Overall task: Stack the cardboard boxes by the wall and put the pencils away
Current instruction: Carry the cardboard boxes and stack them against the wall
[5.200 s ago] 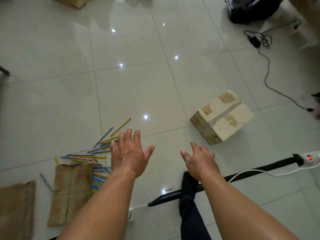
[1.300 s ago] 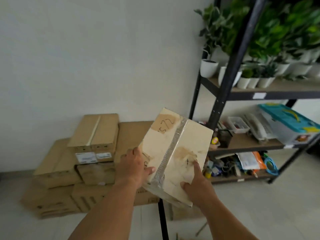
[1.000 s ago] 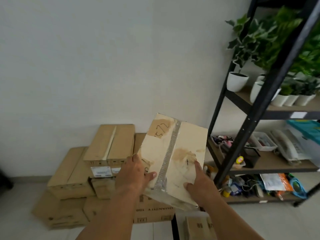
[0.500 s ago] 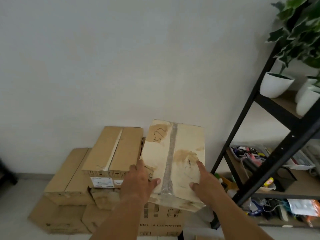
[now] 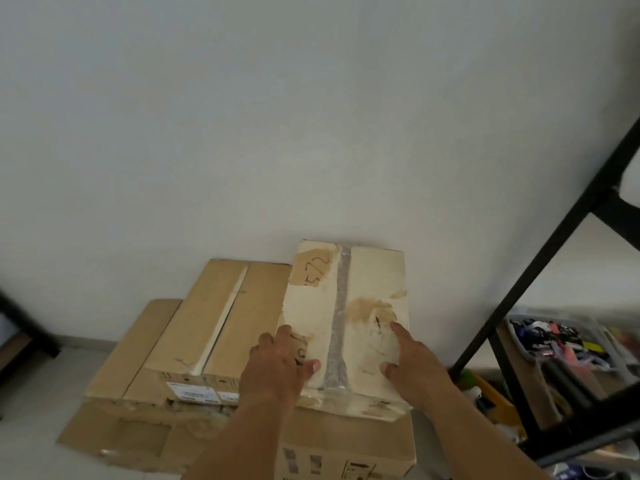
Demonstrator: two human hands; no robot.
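The step in hand is the stacking: a pale box (image 5: 346, 317) with a tape strip down its middle is being set onto the pile of brown boxes (image 5: 214, 327) against the wall (image 5: 277, 116). It sits on the larger brown box (image 5: 349, 448) at the right end of the pile, its far edge at or very near the wall, its near edge close to that box's front edge and looking a little crumpled.

The left hand (image 5: 277, 365) lies over the pale box's near left corner, fingers curved around the edge and thumb pressed on the top face — it seems to have hold of the box. The right hand (image 5: 408, 362) rests more flatly on the near right part of the top, fingers spread and slightly bent; whether it grips the right side or only presses down, I cannot tell.

The next move probably calls for squaring the box against its neighbour, then letting go with both hands. The pencils are not in view — that part of the task looks undone. A black shelf frame (image 5: 540, 271) stands just to the right.
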